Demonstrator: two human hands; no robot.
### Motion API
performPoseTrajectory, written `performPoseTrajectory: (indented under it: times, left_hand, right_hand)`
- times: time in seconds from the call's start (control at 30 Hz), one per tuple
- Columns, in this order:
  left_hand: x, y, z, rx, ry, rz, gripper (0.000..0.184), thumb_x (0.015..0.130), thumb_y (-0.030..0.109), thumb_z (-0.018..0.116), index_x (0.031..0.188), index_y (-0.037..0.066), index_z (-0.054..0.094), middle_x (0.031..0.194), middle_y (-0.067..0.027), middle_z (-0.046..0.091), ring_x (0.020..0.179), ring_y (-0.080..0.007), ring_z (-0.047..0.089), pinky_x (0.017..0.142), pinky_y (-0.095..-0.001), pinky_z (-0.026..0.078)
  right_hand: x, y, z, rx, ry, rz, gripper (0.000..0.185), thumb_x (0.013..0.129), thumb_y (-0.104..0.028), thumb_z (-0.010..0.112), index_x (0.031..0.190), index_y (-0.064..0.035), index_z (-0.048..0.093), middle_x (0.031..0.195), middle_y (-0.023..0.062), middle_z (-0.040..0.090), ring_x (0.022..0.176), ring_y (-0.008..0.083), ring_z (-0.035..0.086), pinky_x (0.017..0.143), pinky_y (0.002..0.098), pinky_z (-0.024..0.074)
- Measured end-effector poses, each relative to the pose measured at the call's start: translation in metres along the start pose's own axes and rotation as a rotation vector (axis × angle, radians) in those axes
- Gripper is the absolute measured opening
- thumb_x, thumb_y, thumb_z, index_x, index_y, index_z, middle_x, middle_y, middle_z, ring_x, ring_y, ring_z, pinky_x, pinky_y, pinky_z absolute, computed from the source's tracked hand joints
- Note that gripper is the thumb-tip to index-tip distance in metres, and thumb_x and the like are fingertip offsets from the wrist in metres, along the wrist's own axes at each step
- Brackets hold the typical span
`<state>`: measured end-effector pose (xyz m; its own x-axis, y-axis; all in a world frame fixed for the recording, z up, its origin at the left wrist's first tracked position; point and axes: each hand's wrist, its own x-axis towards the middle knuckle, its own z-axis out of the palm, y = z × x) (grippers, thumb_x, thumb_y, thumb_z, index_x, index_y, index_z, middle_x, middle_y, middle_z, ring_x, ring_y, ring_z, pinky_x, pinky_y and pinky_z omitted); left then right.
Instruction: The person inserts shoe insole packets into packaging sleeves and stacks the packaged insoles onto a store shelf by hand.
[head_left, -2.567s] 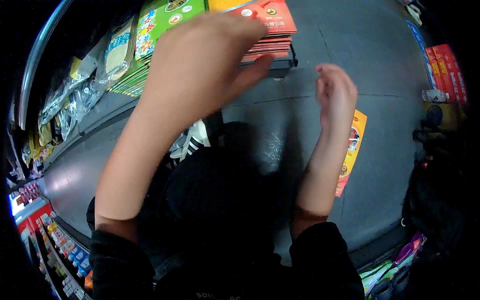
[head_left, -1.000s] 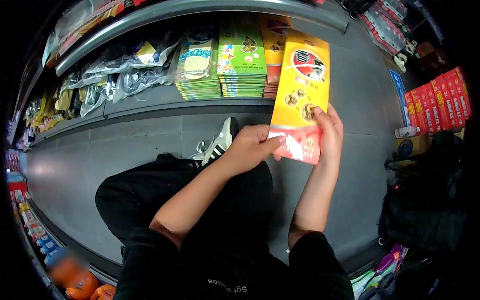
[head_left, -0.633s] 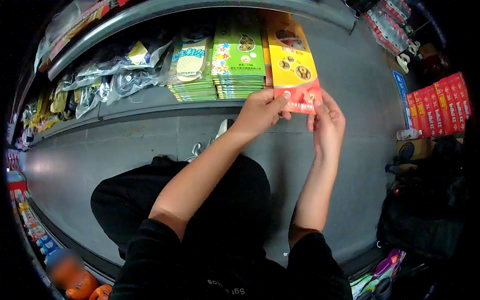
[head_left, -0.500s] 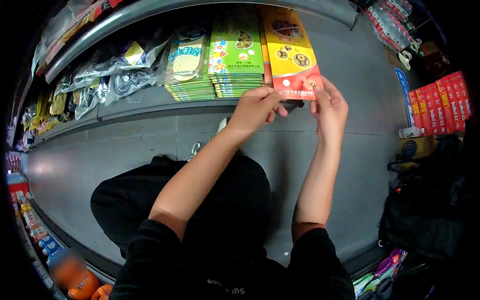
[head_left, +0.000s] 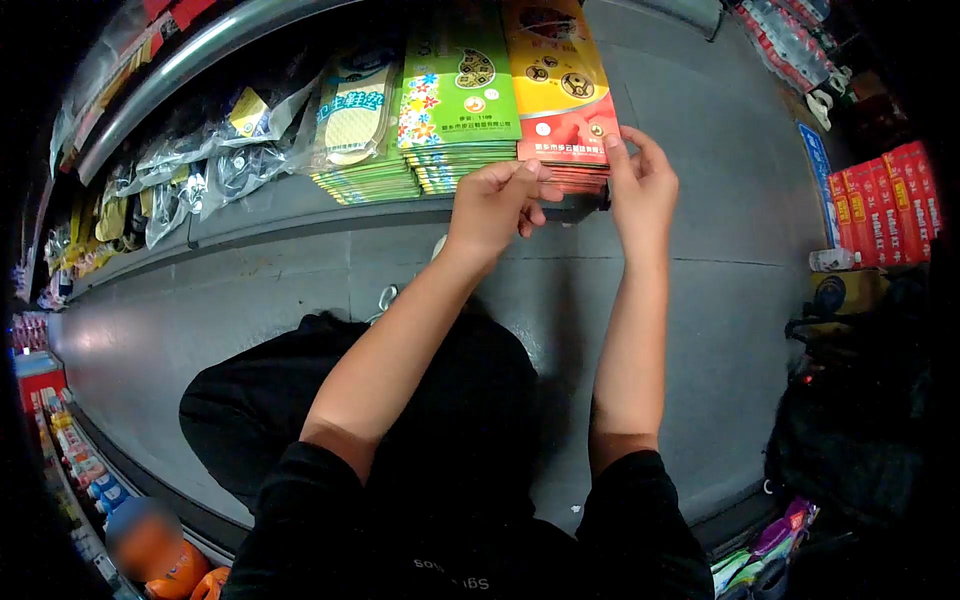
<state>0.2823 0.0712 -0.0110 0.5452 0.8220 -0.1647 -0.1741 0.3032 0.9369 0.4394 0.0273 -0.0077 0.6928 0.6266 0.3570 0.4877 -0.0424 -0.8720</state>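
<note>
A yellow and red packet (head_left: 560, 75) lies on top of a stack of red-edged packets at the right end of the low shelf. At the stack's front left corner is my left hand (head_left: 495, 208), its fingers curled and pressed together; whether they grip a packet edge is too small to tell. My right hand (head_left: 642, 190) is at the packet's right front corner, thumb against its edge and fingers apart. Left of this stack stands a pile of green flowered packets (head_left: 460, 95), and beyond it a pile topped by an insole in clear wrap (head_left: 355, 125).
Plastic-bagged goods (head_left: 240, 165) fill the shelf's left part, under a metal rail (head_left: 200, 70). Red boxes (head_left: 885, 205) and a clear bottle (head_left: 834, 260) stand at the right. Below my hands are my bent leg (head_left: 270, 400) and the grey floor (head_left: 700, 330).
The yellow and red packet has moved from between my hands onto the stack, lining up with it. Both hands have shifted slightly left, and my right thumb has moved to the packet's edge.
</note>
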Motion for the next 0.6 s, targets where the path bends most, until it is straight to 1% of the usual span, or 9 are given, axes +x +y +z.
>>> performPoseTrajectory:
  times: [0.13,0.2,0.33,0.4,0.43,0.5,0.53,0.6]
  left_hand:
    - [0.002,0.000,0.000,0.028,0.001,-0.006,0.028,0.091,0.026,0.049,0.095,0.001,0.060,0.077,-0.0093,0.065,0.049,-0.0086,0.050,0.040,-0.0202,0.038]
    - [0.000,0.004,-0.001,0.084,0.009,-0.034,0.027,0.091,0.027,0.049,0.092,0.002,0.060,0.074,-0.0084,0.064,0.046,-0.0086,0.049,0.038,-0.0200,0.036]
    - [-0.002,0.005,-0.005,0.086,0.047,-0.014,0.027,0.092,0.027,0.048,0.088,0.003,0.059,0.071,-0.0078,0.062,0.045,-0.0083,0.049,0.037,-0.0195,0.035]
    - [-0.001,0.005,-0.004,0.050,0.054,0.024,0.027,0.092,0.028,0.047,0.086,0.004,0.057,0.069,-0.0076,0.061,0.044,-0.0081,0.047,0.036,-0.0194,0.033]
    - [-0.001,0.005,-0.004,0.049,0.059,0.021,0.027,0.092,0.028,0.047,0.086,0.004,0.057,0.069,-0.0076,0.061,0.044,-0.0081,0.047,0.036,-0.0194,0.033]
    - [-0.001,0.004,-0.002,0.072,0.064,0.052,0.027,0.093,0.028,0.046,0.087,0.004,0.058,0.067,-0.0070,0.060,0.043,-0.0083,0.047,0.036,-0.0191,0.032]
    - [-0.001,0.004,-0.002,0.071,0.072,0.049,0.027,0.093,0.028,0.046,0.087,0.004,0.058,0.067,-0.0070,0.060,0.043,-0.0083,0.047,0.036,-0.0191,0.032]
    - [-0.002,0.003,-0.002,0.034,0.072,0.026,0.027,0.093,0.028,0.046,0.088,0.003,0.057,0.068,-0.0072,0.060,0.043,-0.0085,0.047,0.036,-0.0197,0.033]
  right_hand:
    - [0.000,0.003,0.000,0.031,0.000,0.070,0.027,0.082,-0.022,0.064,0.097,0.0005,0.062,0.054,-0.0027,0.043,0.051,0.0064,0.038,0.047,0.0234,0.0328]
    - [0.003,0.013,0.004,0.215,0.004,0.032,0.024,0.082,-0.019,0.062,0.097,0.0006,0.062,0.057,-0.0037,0.045,0.053,0.0057,0.039,0.048,0.0218,0.0324]
    - [0.006,0.018,0.004,0.221,0.027,0.010,0.023,0.083,-0.018,0.062,0.096,0.0008,0.063,0.062,-0.0030,0.048,0.058,0.0059,0.041,0.052,0.0210,0.0352]
    - [0.008,0.022,0.006,0.254,0.027,-0.042,0.023,0.083,-0.017,0.061,0.097,0.0007,0.063,0.072,0.0017,0.054,0.066,0.0080,0.047,0.060,0.0228,0.0406]
    - [0.007,0.024,0.006,0.255,0.022,-0.039,0.023,0.083,-0.017,0.061,0.097,0.0007,0.063,0.072,0.0017,0.054,0.066,0.0080,0.047,0.060,0.0228,0.0406]
    - [0.006,0.022,0.007,0.233,0.053,-0.090,0.022,0.084,-0.017,0.060,0.097,0.0003,0.064,0.083,0.0067,0.059,0.077,0.0116,0.052,0.072,0.0250,0.0432]
    - [0.006,0.021,0.006,0.235,0.046,-0.087,0.022,0.084,-0.017,0.060,0.097,0.0003,0.064,0.083,0.0067,0.059,0.077,0.0116,0.052,0.072,0.0250,0.0432]
    - [0.003,0.013,0.004,0.187,0.051,-0.033,0.023,0.084,-0.017,0.059,0.099,0.0003,0.063,0.091,0.0107,0.061,0.083,0.0141,0.054,0.077,0.0262,0.0432]
